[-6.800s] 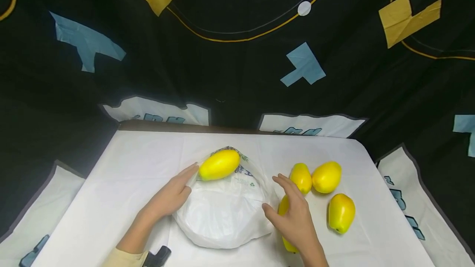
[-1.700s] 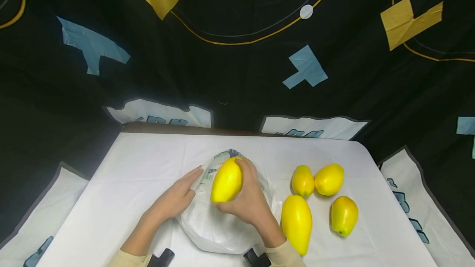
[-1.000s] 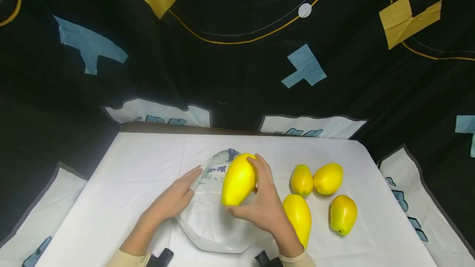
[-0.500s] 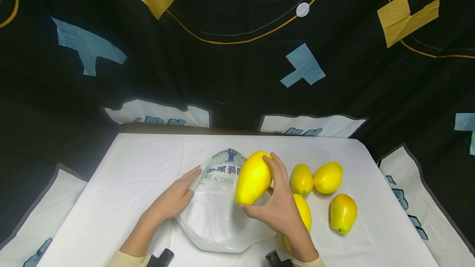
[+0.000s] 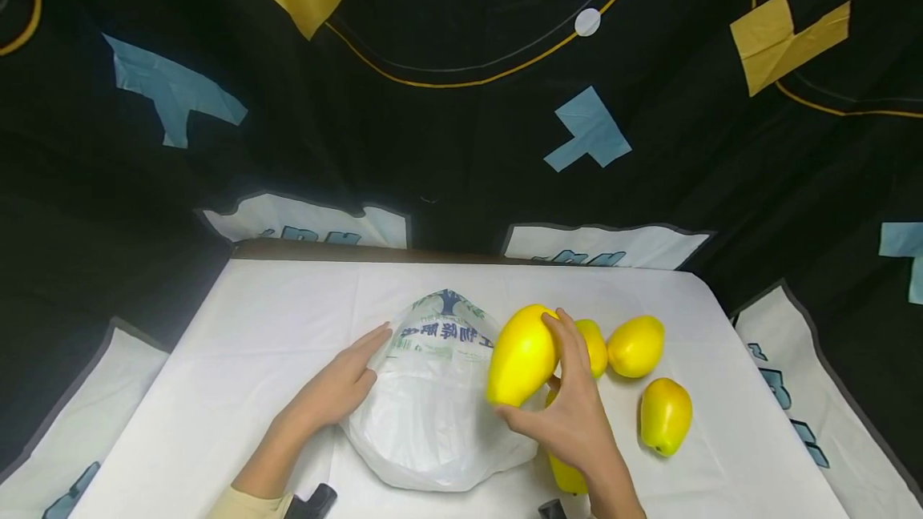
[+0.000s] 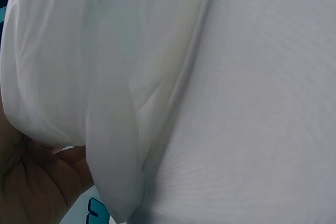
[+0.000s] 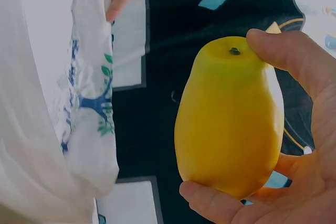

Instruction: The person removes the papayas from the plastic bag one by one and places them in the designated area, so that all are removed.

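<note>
A yellow papaya (image 5: 521, 359) is held in my right hand (image 5: 577, 423), the thumb at one end and the fingers round the other. In the right wrist view, the papaya (image 7: 228, 119) shows a small green stem spot at its narrower end. To its left lies a white plastic bag (image 5: 436, 423), bulging, with blue and green print near the far edge. My left hand (image 5: 332, 387) holds the bag's left edge. In the left wrist view, folds of the bag (image 6: 58, 66) cover most of that hand's fingers. What the bag contains is hidden.
Right of the bag, several more yellow papayas (image 5: 636, 347) lie on the white-covered table (image 5: 288, 295). One papaya (image 5: 566, 475) is mostly behind my right hand. A black curtain (image 5: 447, 150) with blue and yellow patches hangs beyond the table.
Earlier, the papaya lay at the bag's far side and my right hand was empty. That hand took hold of it and carried it right, off the bag. My left hand stays put.
</note>
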Demonstrator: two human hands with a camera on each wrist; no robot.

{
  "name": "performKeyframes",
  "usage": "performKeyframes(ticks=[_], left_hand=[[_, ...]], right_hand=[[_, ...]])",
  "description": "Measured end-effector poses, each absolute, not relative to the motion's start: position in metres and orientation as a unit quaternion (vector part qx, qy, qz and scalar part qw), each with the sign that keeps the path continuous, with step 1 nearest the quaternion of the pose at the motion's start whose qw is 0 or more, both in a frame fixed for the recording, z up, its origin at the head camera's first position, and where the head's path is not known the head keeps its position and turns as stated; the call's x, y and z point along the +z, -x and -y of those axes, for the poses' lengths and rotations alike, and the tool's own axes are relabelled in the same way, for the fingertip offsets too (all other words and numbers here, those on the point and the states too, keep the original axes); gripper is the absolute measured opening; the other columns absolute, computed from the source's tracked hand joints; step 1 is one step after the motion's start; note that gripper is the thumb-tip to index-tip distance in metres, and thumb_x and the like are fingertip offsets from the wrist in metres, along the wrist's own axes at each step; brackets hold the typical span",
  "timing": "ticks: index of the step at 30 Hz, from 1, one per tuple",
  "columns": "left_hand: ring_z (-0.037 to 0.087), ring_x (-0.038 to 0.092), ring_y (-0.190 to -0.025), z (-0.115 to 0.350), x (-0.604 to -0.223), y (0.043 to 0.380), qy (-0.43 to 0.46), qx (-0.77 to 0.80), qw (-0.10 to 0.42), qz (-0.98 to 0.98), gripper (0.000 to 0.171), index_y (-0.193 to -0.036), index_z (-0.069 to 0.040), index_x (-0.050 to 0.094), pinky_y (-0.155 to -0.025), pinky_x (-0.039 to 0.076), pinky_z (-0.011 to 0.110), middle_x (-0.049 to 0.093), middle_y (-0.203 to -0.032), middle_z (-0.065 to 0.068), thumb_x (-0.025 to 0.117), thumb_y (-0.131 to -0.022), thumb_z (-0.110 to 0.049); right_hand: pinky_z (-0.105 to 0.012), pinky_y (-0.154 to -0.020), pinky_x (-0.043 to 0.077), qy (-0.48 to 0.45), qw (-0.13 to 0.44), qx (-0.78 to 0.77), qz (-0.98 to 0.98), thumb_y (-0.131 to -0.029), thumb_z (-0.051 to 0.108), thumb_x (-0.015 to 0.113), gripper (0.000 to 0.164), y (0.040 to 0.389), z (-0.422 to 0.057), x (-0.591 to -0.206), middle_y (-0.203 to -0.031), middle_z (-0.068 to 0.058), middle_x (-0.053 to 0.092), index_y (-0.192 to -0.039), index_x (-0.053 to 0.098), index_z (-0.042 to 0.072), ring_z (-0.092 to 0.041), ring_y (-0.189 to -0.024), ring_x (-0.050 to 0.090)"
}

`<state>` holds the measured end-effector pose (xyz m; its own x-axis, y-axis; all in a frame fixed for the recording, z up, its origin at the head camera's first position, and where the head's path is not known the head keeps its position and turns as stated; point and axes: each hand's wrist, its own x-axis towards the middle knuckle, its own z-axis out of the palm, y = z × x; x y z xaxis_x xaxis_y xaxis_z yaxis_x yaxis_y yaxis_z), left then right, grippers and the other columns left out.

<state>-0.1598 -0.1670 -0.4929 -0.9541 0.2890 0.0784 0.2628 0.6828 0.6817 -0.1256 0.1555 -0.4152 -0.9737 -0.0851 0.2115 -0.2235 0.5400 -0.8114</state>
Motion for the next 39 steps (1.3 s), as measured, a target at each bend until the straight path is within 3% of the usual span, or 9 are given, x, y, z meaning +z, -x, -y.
performKeyframes(ticks=[8, 31, 39], left_hand=[[0.035, 0.027, -0.142, 0.166, -0.493, 0.160, -0.151, 0.367, 0.017, -0.918, 0.058, -0.150, -0.001, 0.033, -0.116, 0.022, 0.050, 0.029, -0.157, 0.014, 0.043, -0.093, 0.001], [0.035, 0.028, -0.142, 0.167, -0.493, 0.160, -0.151, 0.362, 0.016, -0.920, 0.058, -0.150, -0.001, 0.033, -0.115, 0.022, 0.050, 0.029, -0.157, 0.014, 0.043, -0.093, 0.000], [0.035, 0.027, -0.142, 0.167, -0.495, 0.160, -0.150, 0.364, 0.019, -0.919, 0.058, -0.150, -0.001, 0.032, -0.115, 0.022, 0.050, 0.029, -0.157, 0.014, 0.043, -0.094, 0.000]], right_hand=[[-0.048, -0.098, 0.049, -0.087, 0.094, 0.447, 0.885, -0.052, 0.027, 0.096, 0.118, 0.122, -0.174, -0.413, -0.159, 0.011, 0.014, -0.149, 0.030, 0.036, -0.023, -0.140, 0.028], [-0.057, -0.092, 0.050, -0.060, 0.069, 0.465, 0.881, -0.053, 0.030, 0.097, 0.117, 0.109, -0.207, -0.417, -0.157, 0.018, 0.013, -0.148, 0.029, 0.042, -0.026, -0.135, 0.036], [-0.054, -0.092, 0.051, -0.035, 0.046, 0.467, 0.882, -0.057, 0.035, 0.095, 0.115, 0.101, -0.220, -0.418, -0.157, 0.014, 0.013, -0.149, 0.027, 0.041, -0.028, -0.133, 0.038]])
